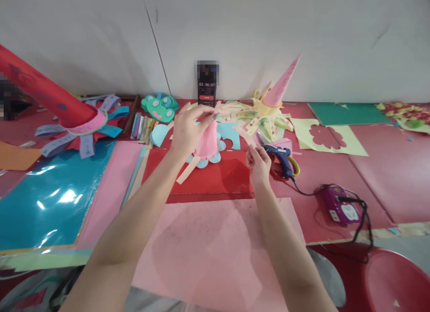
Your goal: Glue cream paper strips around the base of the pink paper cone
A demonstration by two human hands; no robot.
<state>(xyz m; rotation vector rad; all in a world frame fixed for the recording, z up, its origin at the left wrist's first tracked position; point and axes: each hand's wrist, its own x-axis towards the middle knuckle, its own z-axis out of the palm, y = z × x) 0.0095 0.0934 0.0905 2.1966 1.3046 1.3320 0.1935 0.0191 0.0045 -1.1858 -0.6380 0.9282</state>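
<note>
Pink paper cone (pixel 207 144) is stood on a bright red sheet (pixel 215 182) laid on the tabletop (pixel 379 168), straight ahead of the person, with a blue scalloped paper base (pixel 215 158) seen around its foot. Its upper end is grasped by the left hand (pixel 188 130); the tip is largely covered by the fingers, so its shape cannot be made out. A pale paper strip (pixel 244 134) is pinched between the thumb and fingertips of the right hand (pixel 259 165), and another strip (pixel 188 170) is spread outward at the near side of the cone. Just beside the right hand, a blue glue gun (pixel 286 159) is laid, its cord run to a purple power socket (pixel 337 203). A phone (pixel 207 85) is propped against the wall behind. To the right, a pointed pink hat (pixel 281 88) is ringed by yellow strips, while a red cone (pixel 50 92) is seen at far left. Nearest the person, a large pink sheet (pixel 208 244) is spread.
</note>
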